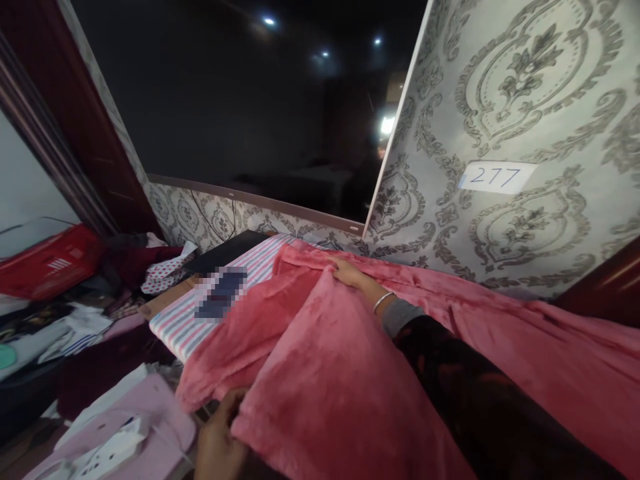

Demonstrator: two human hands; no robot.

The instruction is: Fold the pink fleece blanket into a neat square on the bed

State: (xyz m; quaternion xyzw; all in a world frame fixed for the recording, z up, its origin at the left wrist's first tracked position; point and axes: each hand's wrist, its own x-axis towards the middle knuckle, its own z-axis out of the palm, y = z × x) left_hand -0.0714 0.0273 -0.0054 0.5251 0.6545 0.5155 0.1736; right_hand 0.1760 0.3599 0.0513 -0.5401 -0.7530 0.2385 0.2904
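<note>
A pink fleece blanket (330,347) lies spread over a striped ironing board (183,328) and runs off to the right. Near the bottom edge, my left hand (220,437) grips the blanket's near edge between thumb and fingers. Farther off, my right hand (347,272), with a silver bangle at the wrist, pinches the blanket's far side close to the wall. A raised flap of blanket stretches between the two hands. The left part of the board's striped cover shows bare of the blanket, and a dark blurred-out patch (221,293) sits on it.
A large television (260,113) hangs on the patterned wall, with a paper marked 277 (497,177) to its right. Piled clothes (85,327) and a red bag (55,263) lie at left. A white power strip (113,450) rests on a pink surface below.
</note>
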